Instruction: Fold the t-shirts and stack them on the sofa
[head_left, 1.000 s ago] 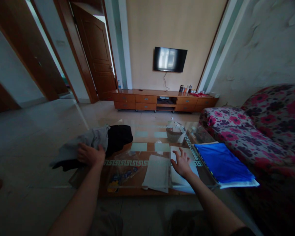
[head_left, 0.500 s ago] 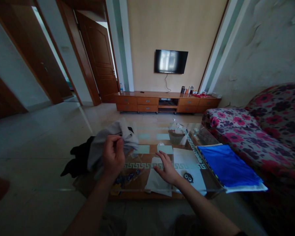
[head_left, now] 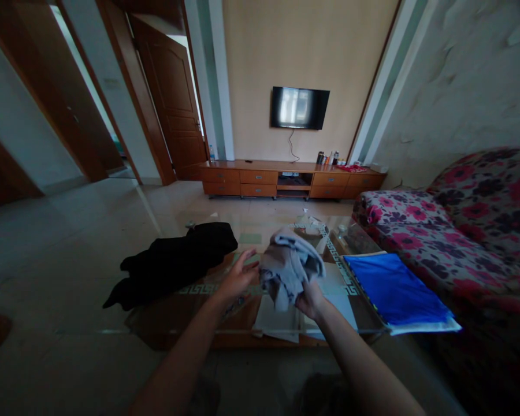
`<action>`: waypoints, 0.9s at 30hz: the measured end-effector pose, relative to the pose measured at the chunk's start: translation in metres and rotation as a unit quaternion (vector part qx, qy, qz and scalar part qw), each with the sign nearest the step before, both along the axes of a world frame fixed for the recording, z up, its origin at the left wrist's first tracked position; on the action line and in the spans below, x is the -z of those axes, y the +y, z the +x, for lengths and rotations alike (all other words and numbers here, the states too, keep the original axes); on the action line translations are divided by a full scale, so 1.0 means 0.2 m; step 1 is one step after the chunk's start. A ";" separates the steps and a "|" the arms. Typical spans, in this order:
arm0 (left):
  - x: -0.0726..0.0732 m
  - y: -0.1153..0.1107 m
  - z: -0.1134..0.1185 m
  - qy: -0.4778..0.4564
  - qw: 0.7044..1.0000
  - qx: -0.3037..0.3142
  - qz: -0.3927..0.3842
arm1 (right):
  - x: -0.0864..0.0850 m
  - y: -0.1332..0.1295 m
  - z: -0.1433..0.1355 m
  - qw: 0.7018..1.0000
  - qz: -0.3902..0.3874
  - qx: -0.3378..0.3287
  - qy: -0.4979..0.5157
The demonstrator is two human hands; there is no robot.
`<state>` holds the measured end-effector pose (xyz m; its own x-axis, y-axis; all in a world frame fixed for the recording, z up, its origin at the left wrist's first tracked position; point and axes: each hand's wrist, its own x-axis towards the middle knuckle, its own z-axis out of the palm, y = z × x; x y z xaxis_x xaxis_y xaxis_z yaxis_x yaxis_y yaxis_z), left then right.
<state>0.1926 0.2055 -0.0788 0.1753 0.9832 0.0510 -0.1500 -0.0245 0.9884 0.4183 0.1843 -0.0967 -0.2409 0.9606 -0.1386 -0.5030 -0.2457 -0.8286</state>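
A bunched grey cloth, seemingly a garment (head_left: 288,266), is held above the middle of the glass table. My right hand (head_left: 311,300) grips its lower right side, with the fingers partly hidden behind the folds. At the cloth's left edge is my left hand (head_left: 241,276), its fingers apart and nothing in them. On the table's left part a black garment (head_left: 173,260) lies spread out, one end hanging past the edge. To the right a folded blue cloth (head_left: 398,289) with a pale border lies flat.
White papers (head_left: 277,320) show under the cloth, through or on the glass table (head_left: 190,329). A small glass jar (head_left: 342,231) stands at the back right. The flowered sofa (head_left: 420,231) borders the right side. Beyond is a low wooden cabinet (head_left: 260,178).
The grey cloth has moved from the left, over the black garment, to the middle. My right hand has taken hold of it. My left hand has opened and let go.
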 end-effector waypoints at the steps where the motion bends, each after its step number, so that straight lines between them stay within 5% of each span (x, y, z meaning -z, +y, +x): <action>1: 0.01 -0.02 0.01 -0.010 0.999 0.041 -0.005 | -0.01 0.01 0.00 0.998 -0.046 -0.004 0.038; 3: 0.01 -0.05 0.04 -0.023 0.993 0.117 -0.017 | -0.02 0.02 0.01 0.992 -0.109 -0.014 0.066; 5: 0.03 -0.06 0.08 -0.024 0.991 0.131 -0.024 | -0.02 0.03 0.02 0.989 -0.133 -0.018 0.056; 14: 0.14 0.01 0.16 -0.001 0.991 -0.052 -0.127 | 0.05 0.04 0.08 0.994 -0.100 -0.032 -0.005; 23: 0.14 0.04 0.09 0.128 0.986 -0.102 0.031 | -0.08 0.03 0.13 0.997 0.023 0.042 0.067; 27: 0.14 0.00 0.09 0.333 0.925 -0.130 0.127 | -0.04 0.02 0.09 0.998 0.023 0.060 0.001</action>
